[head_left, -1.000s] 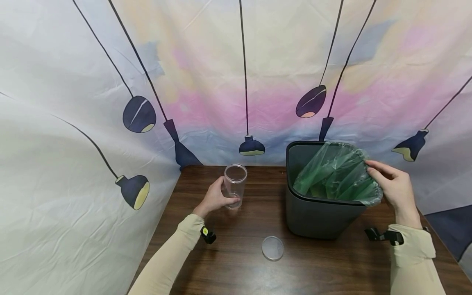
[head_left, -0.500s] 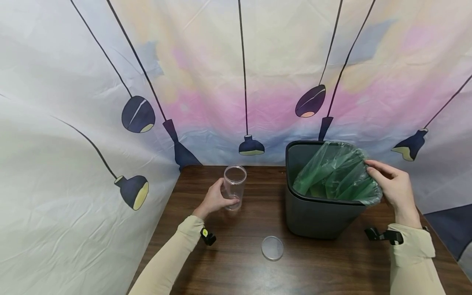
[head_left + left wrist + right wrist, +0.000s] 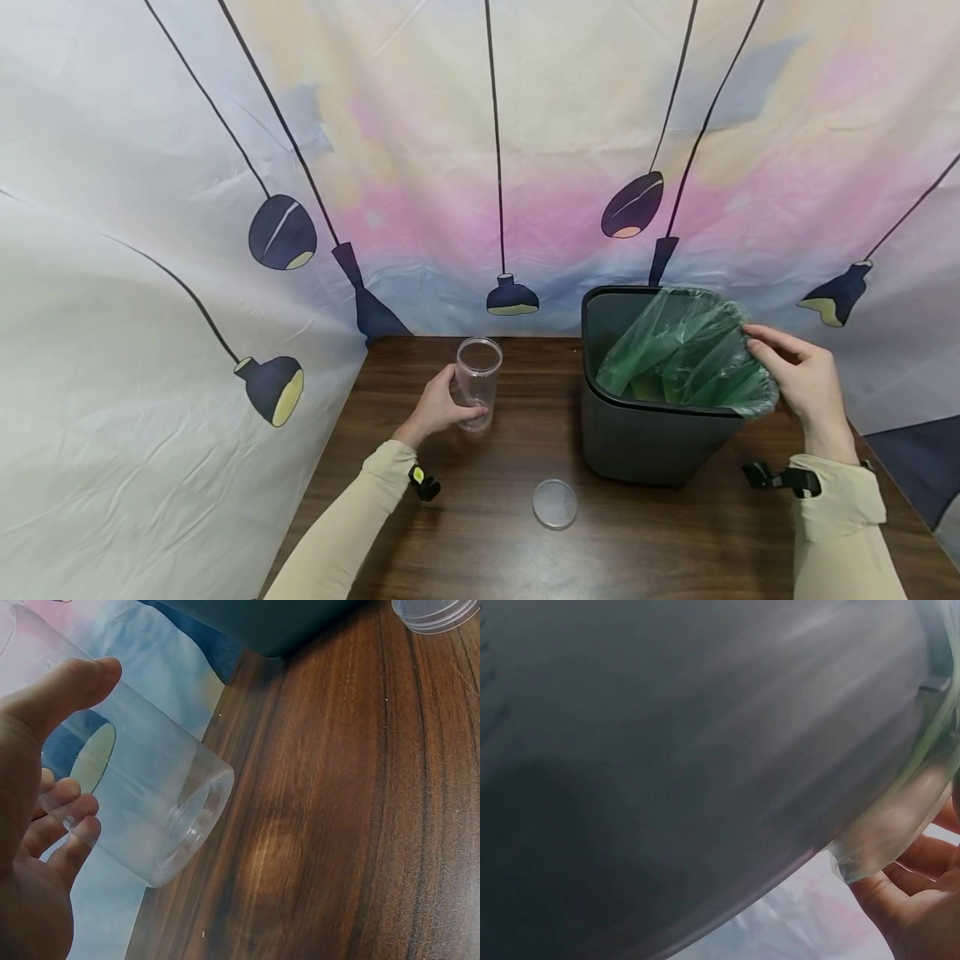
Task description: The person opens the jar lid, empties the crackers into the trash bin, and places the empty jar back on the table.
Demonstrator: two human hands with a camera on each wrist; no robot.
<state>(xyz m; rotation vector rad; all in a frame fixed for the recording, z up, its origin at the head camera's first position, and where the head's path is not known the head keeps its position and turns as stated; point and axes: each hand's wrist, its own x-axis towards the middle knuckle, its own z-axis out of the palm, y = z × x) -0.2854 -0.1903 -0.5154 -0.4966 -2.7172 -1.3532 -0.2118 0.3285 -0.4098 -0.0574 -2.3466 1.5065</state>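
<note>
My left hand [image 3: 437, 407] grips a clear plastic jar [image 3: 477, 380] that stands upright and lidless on the brown table [image 3: 480, 550]. The left wrist view shows the jar [image 3: 142, 810] with my thumb on one side and fingers on the other. Its round clear lid [image 3: 555, 504] lies flat on the table nearer me. My right hand [image 3: 798, 379] holds the right rim of a dark grey bin [image 3: 637, 433] where the green bag [image 3: 678, 354] folds over it. In the right wrist view the bin wall [image 3: 675, 765] fills the frame, with my fingers [image 3: 915, 885] by the bag edge.
A patterned cloth backdrop [image 3: 480, 150] with lamp drawings rises behind and to the left of the table. The bin stands at the table's back right. The lid [image 3: 439, 613] shows at the top corner of the left wrist view.
</note>
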